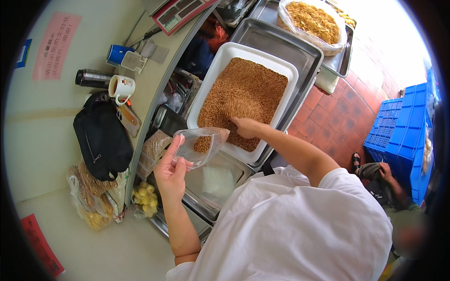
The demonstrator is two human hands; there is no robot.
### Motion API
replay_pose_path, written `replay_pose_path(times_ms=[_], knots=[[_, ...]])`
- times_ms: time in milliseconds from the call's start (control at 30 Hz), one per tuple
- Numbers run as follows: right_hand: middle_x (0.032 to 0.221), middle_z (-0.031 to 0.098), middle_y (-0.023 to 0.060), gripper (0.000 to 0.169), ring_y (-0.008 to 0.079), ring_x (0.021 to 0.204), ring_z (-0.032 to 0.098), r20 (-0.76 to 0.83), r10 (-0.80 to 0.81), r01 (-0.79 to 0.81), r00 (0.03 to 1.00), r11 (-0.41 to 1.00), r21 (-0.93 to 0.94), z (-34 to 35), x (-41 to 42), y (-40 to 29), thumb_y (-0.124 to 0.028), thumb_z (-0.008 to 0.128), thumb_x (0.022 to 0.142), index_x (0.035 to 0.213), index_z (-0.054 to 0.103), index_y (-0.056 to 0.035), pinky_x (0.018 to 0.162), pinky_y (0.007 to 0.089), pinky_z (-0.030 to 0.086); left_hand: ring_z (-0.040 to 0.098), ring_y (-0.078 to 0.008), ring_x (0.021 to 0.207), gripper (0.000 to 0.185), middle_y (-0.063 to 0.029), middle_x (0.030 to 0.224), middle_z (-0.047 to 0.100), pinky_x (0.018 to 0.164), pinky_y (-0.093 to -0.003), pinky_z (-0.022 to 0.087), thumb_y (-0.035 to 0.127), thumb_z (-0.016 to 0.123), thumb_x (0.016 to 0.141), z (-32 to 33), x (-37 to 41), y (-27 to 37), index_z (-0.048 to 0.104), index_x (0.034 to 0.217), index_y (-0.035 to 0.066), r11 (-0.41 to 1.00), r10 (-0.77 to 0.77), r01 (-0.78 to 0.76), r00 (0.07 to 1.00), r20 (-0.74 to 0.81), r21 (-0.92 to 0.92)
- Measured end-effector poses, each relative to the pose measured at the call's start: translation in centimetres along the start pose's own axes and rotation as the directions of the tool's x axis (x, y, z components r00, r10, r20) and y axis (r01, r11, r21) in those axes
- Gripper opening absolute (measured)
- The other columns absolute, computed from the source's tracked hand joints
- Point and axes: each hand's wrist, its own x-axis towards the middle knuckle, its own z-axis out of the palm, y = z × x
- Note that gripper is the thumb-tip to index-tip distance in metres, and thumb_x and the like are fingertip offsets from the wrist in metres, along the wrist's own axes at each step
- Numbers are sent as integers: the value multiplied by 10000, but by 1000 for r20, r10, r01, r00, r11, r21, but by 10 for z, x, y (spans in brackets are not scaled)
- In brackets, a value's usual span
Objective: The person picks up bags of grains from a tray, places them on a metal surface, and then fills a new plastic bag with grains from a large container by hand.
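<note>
My left hand (173,172) grips the edge of a clear plastic bag (188,143), which lies tilted with some brown grains in it. The bag's far end reaches over the near left part of a white plastic tub (192,116). Brown grains (258,75) fill much of the tub. At their near side is my right hand (246,128), fingers down at the grains, slightly blurred. Beside its fingers the grains are smeared by motion. Whether it holds anything cannot be told.
Under the tub lies a metal tray (302,52). Farther off stands a bag of yellow flakes (313,21). Left is a counter with a mug (121,87), a black pouch (102,137) and a scale (179,12). Blue crates (404,123) and a seated person (386,182) are at the right.
</note>
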Motion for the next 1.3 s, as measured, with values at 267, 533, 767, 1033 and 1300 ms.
replay_pose_path(times_ms=[267, 533, 767, 1033, 1300], knots=[[967, 665, 191, 271, 342, 877, 643, 623, 42, 176, 781, 943, -283, 6, -22, -24, -73, 522, 750, 951, 697, -21, 728, 436, 506, 547, -40, 662, 500, -149, 1260, 568, 608, -188, 465, -59, 488, 805, 1, -9, 8, 518, 1297, 29, 1000, 16, -16, 1000, -22, -3], [895, 680, 188, 250, 334, 844, 659, 485, 209, 2, 850, 917, -398, 30, -3, 15, -23, 595, 693, 918, 694, 20, 692, 406, 526, 574, -55, 734, 515, -131, 1281, 555, 675, -203, 483, -138, 467, 811, 12, -2, -13, 521, 1295, 30, 999, -24, 28, 991, 130, -34], [1005, 644, 221, 377, 315, 977, 622, 250, -23, 53, 968, 992, -112, -38, 17, 19, -58, 550, 736, 1103, 617, -6, 815, 424, 491, 488, -33, 667, 503, -57, 1186, 608, 617, -195, 445, -120, 510, 804, 56, 9, -52, 563, 1266, 73, 996, -54, 38, 973, 224, 75], [1318, 509, 166, 411, 328, 1185, 496, 269, 682, -443, 680, 90, 892, -120, -23, -13, -186, 502, 904, 1284, 490, -29, 940, 446, 411, 577, -148, 686, 444, -134, 1122, 630, 633, -271, 471, -41, 508, 777, 99, 31, -117, 580, 1211, 23, 977, -153, 108, 955, 255, 183], [1409, 410, 134, 604, 290, 1260, 402, 289, 795, 78, 533, -386, 919, -50, 55, 43, -476, 416, 915, 1345, 415, -52, 1065, 427, 275, 558, -78, 638, 469, -100, 1120, 646, 587, -230, 477, -71, 476, 758, 111, 85, -111, 585, 1207, 5, 949, -224, 121, 908, 354, 291]])
